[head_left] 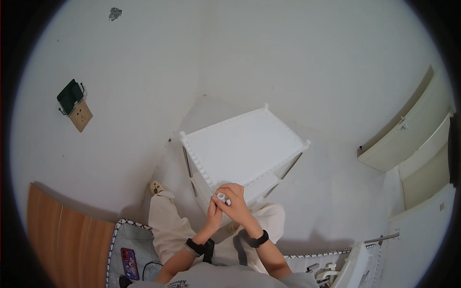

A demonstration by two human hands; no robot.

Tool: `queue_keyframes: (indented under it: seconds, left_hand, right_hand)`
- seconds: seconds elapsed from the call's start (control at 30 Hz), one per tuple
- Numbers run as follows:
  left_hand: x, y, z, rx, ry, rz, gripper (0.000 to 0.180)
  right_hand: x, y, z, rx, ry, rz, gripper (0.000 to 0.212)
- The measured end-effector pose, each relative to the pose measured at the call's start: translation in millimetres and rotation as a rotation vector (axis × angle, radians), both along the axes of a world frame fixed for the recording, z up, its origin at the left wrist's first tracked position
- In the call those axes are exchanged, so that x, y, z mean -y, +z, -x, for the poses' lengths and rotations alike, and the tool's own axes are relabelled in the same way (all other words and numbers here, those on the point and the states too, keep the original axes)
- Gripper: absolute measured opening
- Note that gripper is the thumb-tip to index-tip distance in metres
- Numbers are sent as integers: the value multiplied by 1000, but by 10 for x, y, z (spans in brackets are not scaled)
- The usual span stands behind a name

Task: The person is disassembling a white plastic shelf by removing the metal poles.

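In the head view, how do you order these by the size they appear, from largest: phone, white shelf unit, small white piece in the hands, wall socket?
1. White shelf unit, clearly largest
2. Phone and wall socket: too alike to rank surely
3. Small white piece, partly hidden

I see a home, seemingly a bedroom; phone (129, 263) near the left edge of a mattress (139, 233); brown panel (67, 235); wall socket (80, 116).
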State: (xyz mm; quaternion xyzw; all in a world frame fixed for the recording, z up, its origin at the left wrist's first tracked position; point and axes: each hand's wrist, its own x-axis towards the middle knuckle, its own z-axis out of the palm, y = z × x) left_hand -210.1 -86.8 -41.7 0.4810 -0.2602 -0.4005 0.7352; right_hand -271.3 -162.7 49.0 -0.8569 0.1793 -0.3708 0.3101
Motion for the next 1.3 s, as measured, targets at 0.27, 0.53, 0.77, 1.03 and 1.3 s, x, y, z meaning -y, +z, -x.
queue_keyframes:
  seconds: [0.27,0.53,0.77,1.03,1.3]
  left_hand:
    - [-454,20,-247,458,-161,-207,24]
    - [-223,569,-1302,873,385,-312,20]
    - [461,393,-1877,1150,429,-159,36]
    - [873,219,-1851,1035,285,-321,21]
    - [828,259,-1798,1093,339,-388,16]
  right_hand:
    - [-206,-211,226,-15,-10,-24,17]
    - [-447,-388,533,-25,-54,-26,17]
    - [-641,-409,598,-58,-185,-122,42]
    - [-835,-675,827,-61,-484,-217,81]
    - [-768,-893,841,57,-394,-650,83]
